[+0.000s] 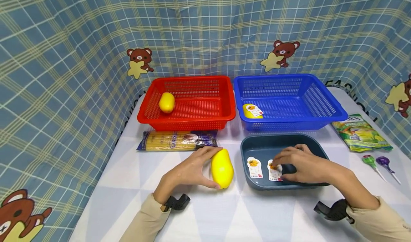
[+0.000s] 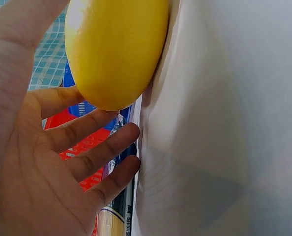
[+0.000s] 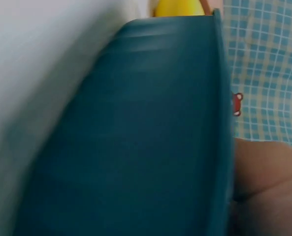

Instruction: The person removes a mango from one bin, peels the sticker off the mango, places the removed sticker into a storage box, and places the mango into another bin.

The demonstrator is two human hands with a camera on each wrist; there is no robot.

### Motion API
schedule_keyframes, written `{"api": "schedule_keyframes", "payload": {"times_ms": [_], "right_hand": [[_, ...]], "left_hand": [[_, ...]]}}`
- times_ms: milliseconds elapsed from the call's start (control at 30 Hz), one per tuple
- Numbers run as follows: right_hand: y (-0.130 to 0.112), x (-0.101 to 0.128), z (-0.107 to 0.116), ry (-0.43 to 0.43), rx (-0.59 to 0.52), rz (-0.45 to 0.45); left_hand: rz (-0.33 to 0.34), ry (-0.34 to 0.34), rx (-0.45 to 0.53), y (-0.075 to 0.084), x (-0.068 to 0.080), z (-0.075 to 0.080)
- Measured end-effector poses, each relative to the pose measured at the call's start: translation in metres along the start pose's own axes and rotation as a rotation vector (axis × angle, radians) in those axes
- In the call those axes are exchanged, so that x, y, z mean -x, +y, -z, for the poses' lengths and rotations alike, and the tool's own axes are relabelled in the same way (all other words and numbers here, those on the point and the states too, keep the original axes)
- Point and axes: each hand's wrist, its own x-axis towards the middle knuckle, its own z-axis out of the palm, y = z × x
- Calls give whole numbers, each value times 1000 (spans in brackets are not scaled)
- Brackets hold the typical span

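My left hand (image 1: 192, 167) spans a yellow mango (image 1: 222, 169) on the table, thumb at its near end and fingers at its far end. In the left wrist view, the fingers of that hand are spread, some touching the mango (image 2: 117, 54). My right hand (image 1: 298, 163) reaches into a dark teal tray (image 1: 247, 142), fingers bent over a white mango-picture label (image 1: 274, 175). Its fingertips are at the label; whether they pinch it is unclear. A second label (image 1: 254, 169) lies to the left in the tray. The right wrist view is blurred, mostly tray wall (image 3: 136, 123).
Behind stand a red basket (image 1: 186, 121) with a plain mango (image 1: 167, 102) and a blue basket (image 1: 289, 120) with a labelled mango (image 1: 248, 111). A spaghetti pack (image 1: 176, 141) lies before the red one. At right are a green snack bag (image 1: 361, 133) and two lollipops (image 1: 369, 160).
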Motion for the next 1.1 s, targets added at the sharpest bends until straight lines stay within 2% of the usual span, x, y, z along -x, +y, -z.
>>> {"api": "schedule_keyframes", "payload": {"times_ms": [200,367,667,900,1100], "right_hand": [[-19,-12,5,182,-1,22],[-40,-23,8,261,-38,51],[-66,-43,5,291,-44,77],[-75,-59,-3,310,13,127],[-79,-72,-14,293,63,140]], "left_hand": [[-5,0,-6,1,0,1],[-3,-8,-7,0,-1,1],[-14,8,-11,0,0,0],[-30,19,-20,1,0,-1],[-39,18,-25,1,0,-1]]}}
